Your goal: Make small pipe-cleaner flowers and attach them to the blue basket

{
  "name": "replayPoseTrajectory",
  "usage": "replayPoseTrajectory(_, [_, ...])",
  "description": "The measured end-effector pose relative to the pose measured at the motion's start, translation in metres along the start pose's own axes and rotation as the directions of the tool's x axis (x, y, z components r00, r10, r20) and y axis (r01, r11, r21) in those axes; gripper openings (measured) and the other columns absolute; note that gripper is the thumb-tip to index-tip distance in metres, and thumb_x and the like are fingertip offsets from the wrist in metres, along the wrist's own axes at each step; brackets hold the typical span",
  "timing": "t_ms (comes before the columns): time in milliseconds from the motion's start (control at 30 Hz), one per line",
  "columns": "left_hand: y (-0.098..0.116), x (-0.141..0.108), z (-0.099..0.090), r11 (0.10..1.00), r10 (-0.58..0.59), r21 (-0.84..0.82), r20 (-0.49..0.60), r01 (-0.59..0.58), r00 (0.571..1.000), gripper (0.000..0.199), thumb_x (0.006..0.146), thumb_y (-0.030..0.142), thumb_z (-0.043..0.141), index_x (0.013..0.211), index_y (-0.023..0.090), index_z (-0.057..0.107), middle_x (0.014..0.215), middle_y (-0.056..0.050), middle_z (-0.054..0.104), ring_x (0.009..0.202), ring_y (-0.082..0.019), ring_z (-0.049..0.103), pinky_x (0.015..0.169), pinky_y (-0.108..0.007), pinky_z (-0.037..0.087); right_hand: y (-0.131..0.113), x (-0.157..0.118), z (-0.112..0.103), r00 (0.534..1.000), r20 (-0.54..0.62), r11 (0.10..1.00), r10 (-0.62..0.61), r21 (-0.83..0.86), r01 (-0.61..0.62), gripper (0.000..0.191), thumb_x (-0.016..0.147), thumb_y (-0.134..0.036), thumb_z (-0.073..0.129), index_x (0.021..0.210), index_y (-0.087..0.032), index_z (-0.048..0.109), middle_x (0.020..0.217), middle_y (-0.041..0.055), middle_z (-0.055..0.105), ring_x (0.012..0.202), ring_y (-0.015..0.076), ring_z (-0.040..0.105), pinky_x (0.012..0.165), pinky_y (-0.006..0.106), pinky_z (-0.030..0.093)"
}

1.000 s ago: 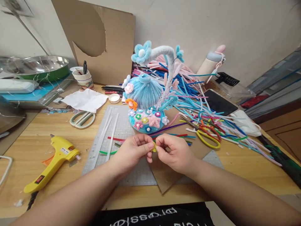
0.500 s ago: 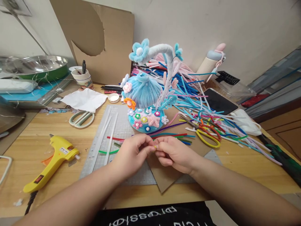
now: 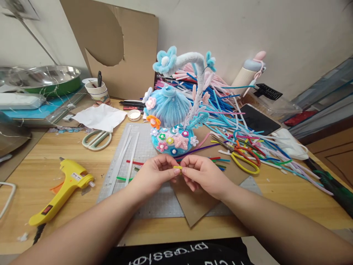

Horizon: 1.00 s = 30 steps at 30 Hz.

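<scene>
My left hand (image 3: pixel 154 173) and my right hand (image 3: pixel 205 175) pinch together one small yellow piece (image 3: pixel 178 168) between narrow-set fingertips, at six o'clock of my view. I think I am shaping it, which calls for light, even pressure. Half a second ago, my fingers hid it more. Beyond, at twelve o'clock, stands the blue flowered ornament (image 3: pixel 171 108)
</scene>
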<state>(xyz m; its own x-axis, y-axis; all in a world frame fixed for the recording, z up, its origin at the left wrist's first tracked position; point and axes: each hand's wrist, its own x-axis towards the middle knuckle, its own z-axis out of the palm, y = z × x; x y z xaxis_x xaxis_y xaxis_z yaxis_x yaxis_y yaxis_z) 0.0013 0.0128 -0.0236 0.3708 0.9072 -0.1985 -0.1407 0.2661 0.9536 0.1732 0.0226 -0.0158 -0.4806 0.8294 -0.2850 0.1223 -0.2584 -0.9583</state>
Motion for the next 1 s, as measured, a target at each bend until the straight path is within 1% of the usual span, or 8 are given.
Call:
replayPoseTrajectory(67, [0.000,-0.001,0.001,0.987,0.070,0.147,-0.023,-0.066,0.997,0.016,0.073,0.028,0.070,0.077,0.016,0.060,0.067,0.001,0.060,0.063,-0.012,0.055,0.062,-0.026,0.043,0.002,-0.001,0.001,0.999,-0.034,0.996,-0.036,-0.087,0.033,0.011,0.075,-0.026,0.056,0.072,-0.018,0.049,0.049,-0.0077,0.049,0.037,0.0055,0.044,0.039,0.017,0.032])
replayPoseTrajectory(167, [0.001,-0.002,0.001,0.876,0.252,0.441,-0.073,-0.195,0.965,0.010,0.075,0.024,0.067,0.070,0.016,0.064,0.070,-0.001,0.061,0.069,-0.014,0.055,0.066,-0.028,0.042,0.005,-0.001,0.003,0.990,-0.085,0.974,-0.113,-0.208,0.093,0.009,0.075,-0.022,0.055,0.070,-0.019,0.049,0.052,-0.0075,0.047,0.041,0.0060,0.044,0.040,0.018,0.034])
replayPoseTrajectory(267, [0.001,-0.004,0.001,0.842,0.292,0.503,-0.119,-0.196,0.949,0.009,0.075,0.022,0.066,0.068,0.017,0.065,0.068,-0.001,0.062,0.069,-0.015,0.056,0.067,-0.028,0.042,0.005,-0.001,0.004,0.978,-0.092,0.951,-0.187,-0.267,0.157,0.005,0.077,-0.022,0.054,0.075,-0.019,0.051,0.056,-0.0055,0.051,0.047,0.0079,0.048,0.044,0.019,0.037])
replayPoseTrajectory(433, [-0.001,-0.004,0.001,0.927,0.173,0.358,-0.158,-0.107,0.972,0.008,0.074,0.024,0.066,0.073,0.016,0.065,0.069,-0.001,0.065,0.067,-0.015,0.059,0.064,-0.028,0.044,0.006,-0.002,0.006,0.982,-0.079,0.965,-0.174,-0.213,0.154,0.006,0.079,-0.024,0.052,0.077,-0.018,0.051,0.059,-0.0034,0.055,0.047,0.0086,0.050,0.044,0.020,0.039])
replayPoseTrajectory(633, [0.003,-0.005,0.001,0.912,0.130,0.404,-0.127,-0.069,0.983,0.007,0.073,0.022,0.067,0.069,0.016,0.065,0.066,0.000,0.063,0.064,-0.013,0.055,0.061,-0.025,0.042,0.009,-0.003,0.008,0.964,-0.126,0.936,-0.233,-0.297,0.188,0.006,0.075,-0.017,0.052,0.070,-0.019,0.051,0.055,-0.0042,0.052,0.047,0.0084,0.046,0.044,0.020,0.035])
replayPoseTrajectory(700, [0.005,-0.005,0.002,0.928,0.113,0.367,-0.115,-0.063,0.987,0.007,0.073,0.021,0.067,0.068,0.016,0.065,0.064,0.000,0.062,0.063,-0.012,0.055,0.060,-0.025,0.041,0.009,-0.004,0.008,0.958,-0.131,0.926,-0.253,-0.319,0.201,0.007,0.075,-0.016,0.053,0.069,-0.019,0.052,0.055,-0.0041,0.052,0.047,0.0085,0.045,0.045,0.021,0.035])
replayPoseTrajectory(833, [0.003,-0.004,0.005,0.994,-0.005,0.105,-0.088,0.014,0.996,0.012,0.071,0.023,0.069,0.067,0.014,0.061,0.058,0.002,0.060,0.056,-0.010,0.054,0.058,-0.024,0.043,0.007,-0.005,0.010,0.956,-0.142,0.930,-0.257,-0.304,0.205,0.008,0.076,-0.017,0.053,0.068,-0.020,0.052,0.054,-0.0040,0.052,0.046,0.0089,0.047,0.044,0.021,0.037])
replayPoseTrajectory(1000, [-0.006,-0.001,0.006,0.968,-0.150,-0.213,-0.070,0.132,0.986,0.021,0.069,0.026,0.074,0.072,0.012,0.059,0.061,0.002,0.062,0.056,-0.007,0.056,0.060,-0.021,0.045,0.008,0.000,0.008,0.983,-0.140,0.983,-0.121,-0.153,0.099,0.007,0.076,-0.022,0.055,0.072,-0.020,0.050,0.054,-0.0050,0.054,0.043,0.0084,0.050,0.042,0.020,0.040])
